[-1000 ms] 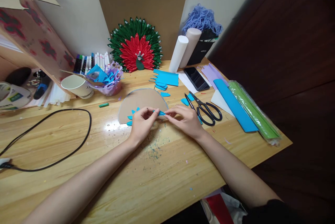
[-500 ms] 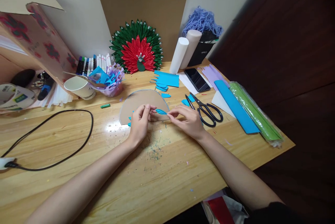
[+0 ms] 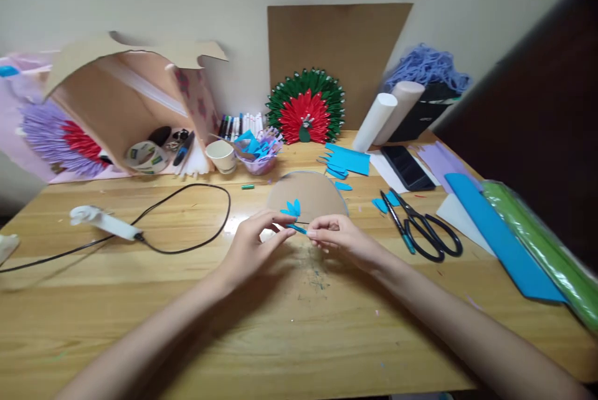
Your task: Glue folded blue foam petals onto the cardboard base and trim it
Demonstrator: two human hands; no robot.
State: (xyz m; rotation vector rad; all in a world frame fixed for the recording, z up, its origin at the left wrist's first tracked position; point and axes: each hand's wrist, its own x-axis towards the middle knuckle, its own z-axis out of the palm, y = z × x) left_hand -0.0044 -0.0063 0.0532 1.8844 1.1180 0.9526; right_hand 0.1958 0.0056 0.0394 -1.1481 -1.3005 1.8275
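Note:
A small folded blue crepe-paper petal (image 3: 298,229) is stretched between my two hands, low over the near edge of a half-round cardboard piece (image 3: 313,191). My left hand (image 3: 256,241) has its end between thumb and fingertips. At the other end, my right hand (image 3: 343,237) pinches it, fingers curled. Several blue petals (image 3: 292,207) sit fanned on the cardboard just beyond my left fingertips. Right of the cardboard lie black scissors (image 3: 427,228), a dark pen (image 3: 397,222) and cut blue pieces (image 3: 385,202).
To the left lies a white corded tool (image 3: 105,222), like a glue gun, its black cord (image 3: 228,207) looped. Behind stand a paper cup (image 3: 221,157), a bowl of scraps (image 3: 259,163) and a green-and-red paper peacock (image 3: 306,107). A phone (image 3: 407,168) and paper rolls (image 3: 504,232) lie right.
The view has swung left and tilted, bringing the white corded tool and the open box into sight. Both hands still hold the petal, now nearer the cardboard's front edge.

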